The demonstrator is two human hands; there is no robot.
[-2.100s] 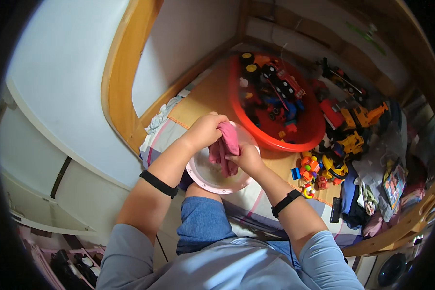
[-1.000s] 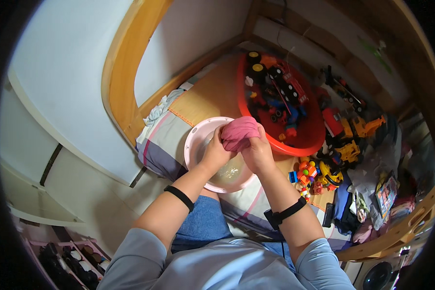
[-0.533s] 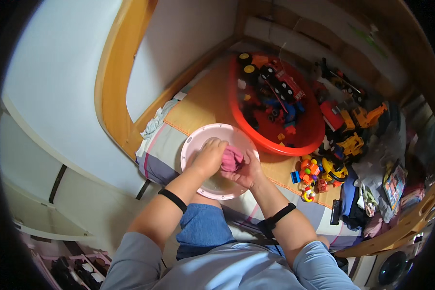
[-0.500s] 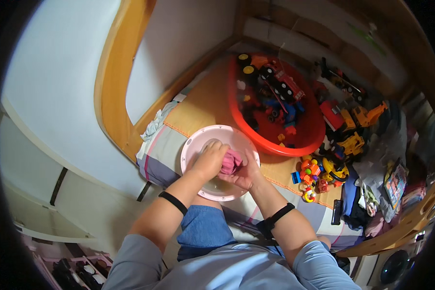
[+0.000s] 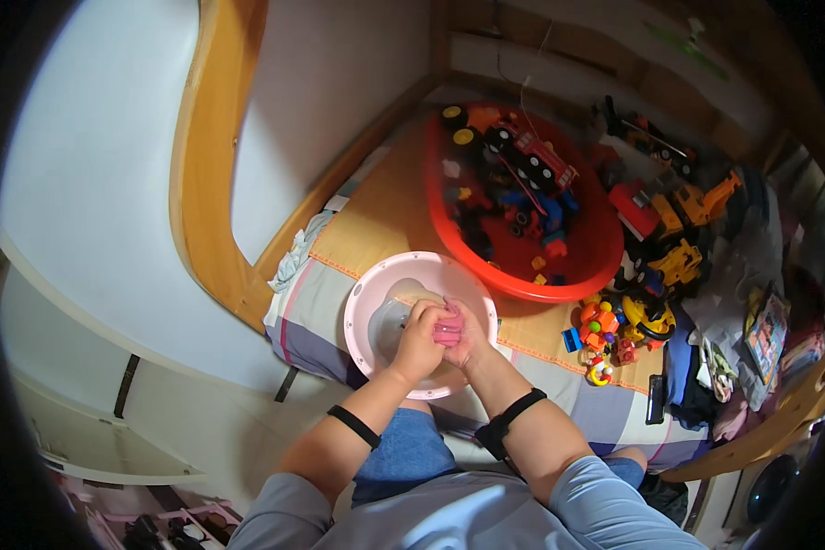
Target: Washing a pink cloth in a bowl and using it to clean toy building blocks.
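Observation:
Both my hands meet over a pale pink basin [image 5: 361,341] with some water in it, close in front of me. A wet-looking pink cloth [image 5: 447,328] is bunched between them. My left hand [image 5: 419,342] is closed round the cloth from the left, its knuckles upward. From the right, my right hand [image 5: 470,337] wraps the cloth with its fingers curled. Most of the cloth is hidden inside the two hands.
Behind the basin stands a large red tub [image 5: 522,286] holding toy vehicles and blocks. More toys, among them a yellow excavator [image 5: 706,202], crowd its right side. A dark phone-like object [image 5: 655,400] and piled clothes [image 5: 697,403] lie at the right. A wooden bed frame [image 5: 192,183] rises at the left.
My hands have closed more tightly on the pink cloth, squeezing it into a smaller bundle. More of the water in the basin now shows. The whole view has shifted slightly.

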